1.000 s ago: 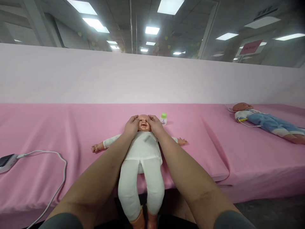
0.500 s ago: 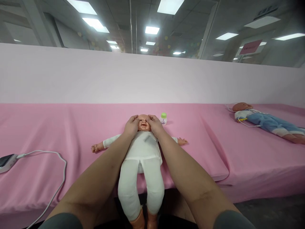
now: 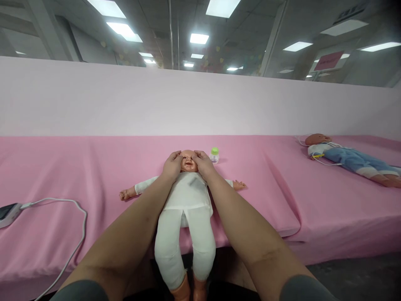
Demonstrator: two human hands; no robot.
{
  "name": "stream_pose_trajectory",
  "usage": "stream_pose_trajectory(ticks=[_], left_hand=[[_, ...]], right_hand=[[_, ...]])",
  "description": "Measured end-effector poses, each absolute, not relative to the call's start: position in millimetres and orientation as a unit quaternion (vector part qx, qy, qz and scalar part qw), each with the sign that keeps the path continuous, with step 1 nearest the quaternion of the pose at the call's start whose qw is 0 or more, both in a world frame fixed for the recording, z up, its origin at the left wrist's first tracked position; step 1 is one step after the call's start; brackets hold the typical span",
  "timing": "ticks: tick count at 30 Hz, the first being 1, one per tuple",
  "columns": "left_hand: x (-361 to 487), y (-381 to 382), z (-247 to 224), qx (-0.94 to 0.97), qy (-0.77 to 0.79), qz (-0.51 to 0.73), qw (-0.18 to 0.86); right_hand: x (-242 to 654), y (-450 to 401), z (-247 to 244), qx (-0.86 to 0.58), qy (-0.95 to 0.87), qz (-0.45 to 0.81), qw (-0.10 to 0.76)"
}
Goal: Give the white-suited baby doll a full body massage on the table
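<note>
A baby doll (image 3: 189,194) in a white top and white trousers lies on its back, arms spread and legs toward me. My left hand (image 3: 172,165) clasps the left side of the doll's head, its thumb by the eye. On the other side, my right hand (image 3: 204,164) holds the head the same way, thumb on the face near the other eye. Both hands hide the sides of the head; the mouth and middle of the face show between them. Just right of my right hand stands a small white bottle with a green cap (image 3: 214,155).
A pink cloth (image 3: 112,159) covers the long table, with a white wall (image 3: 200,104) behind it. At the right lies a second doll (image 3: 351,159) in blue trousers, with thin tubes. A grey-white device (image 3: 10,214) with a cable rests at the left.
</note>
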State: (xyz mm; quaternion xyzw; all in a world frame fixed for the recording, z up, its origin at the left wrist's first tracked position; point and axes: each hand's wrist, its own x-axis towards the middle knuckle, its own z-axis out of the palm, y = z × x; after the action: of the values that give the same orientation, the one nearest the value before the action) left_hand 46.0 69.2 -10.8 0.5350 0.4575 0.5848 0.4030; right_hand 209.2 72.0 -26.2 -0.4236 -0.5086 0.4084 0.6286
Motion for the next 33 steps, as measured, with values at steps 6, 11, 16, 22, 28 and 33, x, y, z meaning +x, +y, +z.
stream_pose_trajectory(ticks=[6, 11, 16, 22, 28, 33], left_hand=[[45.6, 67.2, -9.9, 0.537, 0.46, 0.578, 0.407], [45.3, 66.7, -9.3, 0.537, 0.459, 0.579, 0.408], [45.1, 67.5, -8.8, 0.538, 0.463, 0.579, 0.401], [44.7, 67.6, -8.8, 0.535, 0.463, 0.579, 0.405], [44.9, 67.8, -9.6, 0.526, 0.453, 0.588, 0.416], [45.1, 67.8, -9.9, 0.519, 0.449, 0.595, 0.417]], right_hand=[[208.5, 73.9, -26.8, -0.424, -0.509, 0.405, 0.63], [208.5, 74.6, -27.4, -0.427, -0.509, 0.402, 0.63], [208.4, 73.4, -26.9, -0.419, -0.516, 0.402, 0.63], [208.0, 72.3, -26.1, -0.42, -0.507, 0.413, 0.63], [208.0, 70.3, -24.4, -0.408, -0.501, 0.425, 0.634], [206.1, 67.9, -20.0, -0.403, -0.468, 0.461, 0.637]])
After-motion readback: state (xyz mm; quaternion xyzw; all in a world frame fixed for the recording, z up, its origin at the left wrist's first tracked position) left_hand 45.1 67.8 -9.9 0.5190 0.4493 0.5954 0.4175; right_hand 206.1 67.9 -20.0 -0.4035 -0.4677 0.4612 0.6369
